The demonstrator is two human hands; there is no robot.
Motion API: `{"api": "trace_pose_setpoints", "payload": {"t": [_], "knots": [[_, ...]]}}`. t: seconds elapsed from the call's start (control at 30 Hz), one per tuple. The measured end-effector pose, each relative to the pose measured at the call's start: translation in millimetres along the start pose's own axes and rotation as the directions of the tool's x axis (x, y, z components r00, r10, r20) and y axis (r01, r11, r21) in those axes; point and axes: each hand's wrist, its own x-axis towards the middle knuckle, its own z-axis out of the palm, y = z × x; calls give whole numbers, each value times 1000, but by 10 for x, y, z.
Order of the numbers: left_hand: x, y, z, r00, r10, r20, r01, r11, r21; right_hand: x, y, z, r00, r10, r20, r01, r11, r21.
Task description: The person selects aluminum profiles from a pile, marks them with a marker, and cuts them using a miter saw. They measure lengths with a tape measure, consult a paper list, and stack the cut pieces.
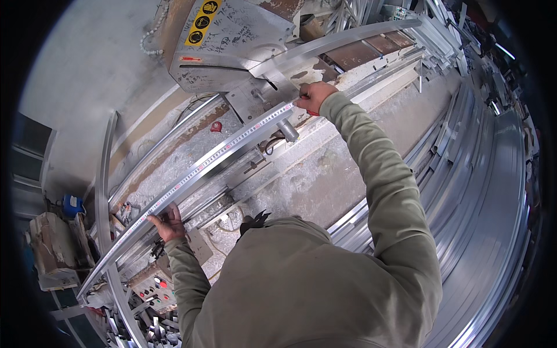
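A long silvery aluminium profile (219, 162) runs diagonally across the machine bench, from lower left up toward the saw. Along its top lies the white, marked blade of a tape measure (200, 168), stretched out between my hands. Near the lower left, my left hand (169, 225) grips the profile's near edge, its thumb at the tape blade. My right hand (316, 97) is closed at the blade's upper end, beside the saw; a bit of red shows under its fingers, and most of the tape measure's case is hidden.
A grey metal saw guard (229, 43) with a yellow warning label stands at the top. On the bench lies a small red object (216, 126). Stacked aluminium profiles (484, 191) fill the right side. A control panel with buttons (155, 292) sits lower left, near metal offcuts (156, 330).
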Motion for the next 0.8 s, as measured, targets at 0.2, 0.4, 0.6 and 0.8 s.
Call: {"api": "trace_pose_setpoints", "payload": {"t": [0.2, 0.4, 0.6, 0.8], "knots": [[55, 45, -94, 1000, -16, 2, 16, 997, 81, 22, 69, 136, 999, -37, -30, 36, 999, -24], [80, 54, -122, 999, -25, -20, 28, 989, 147, 12, 98, 156, 1000, -20, 2, 20, 1000, -18], [100, 29, -127, 997, -23, -69, 39, 972, 232, 22, 142, 182, 1000, -12, -8, 12, 1000, 6], [102, 72, -123, 993, -22, -113, 53, 959, 279, 51, 162, 205, 1000, -12, 29, 11, 1000, 3]]}}
